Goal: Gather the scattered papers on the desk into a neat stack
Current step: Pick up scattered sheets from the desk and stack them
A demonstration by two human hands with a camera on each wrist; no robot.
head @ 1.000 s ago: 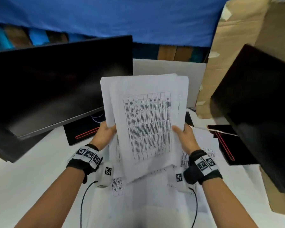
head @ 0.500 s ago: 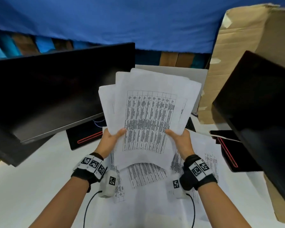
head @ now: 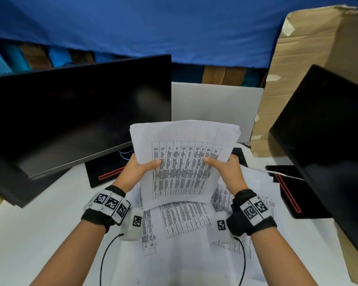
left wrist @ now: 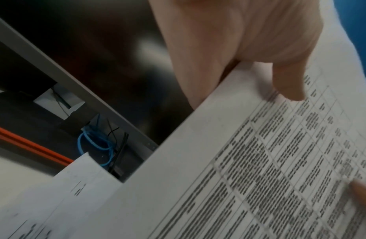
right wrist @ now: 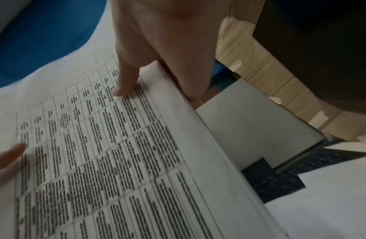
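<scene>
I hold a sheaf of printed papers [head: 184, 159] upright above the desk, its top sheet a table of dense text. My left hand [head: 140, 169] pinches its left edge, thumb on the front and fingers behind; the left wrist view shows the same hand [left wrist: 259, 53] on the papers [left wrist: 249, 169]. My right hand [head: 225, 168] pinches the right edge the same way, and its wrist view shows that hand [right wrist: 149, 61] on the papers [right wrist: 116, 153]. More loose printed sheets [head: 186, 219] lie flat on the white desk [head: 39, 234] below.
A dark monitor [head: 77, 112] stands at the left on a black base with a red line [head: 105, 172]. A second dark monitor [head: 329, 145] stands at the right, with cardboard [head: 298, 69] behind it. A white panel [head: 215, 104] leans at the back. A blue cable [left wrist: 96, 145] hangs under the left monitor.
The fanned, skewed sheets have been squared into a tighter sheaf with level top edges. Both hands shifted slightly on the side edges, and the view tilted a little.
</scene>
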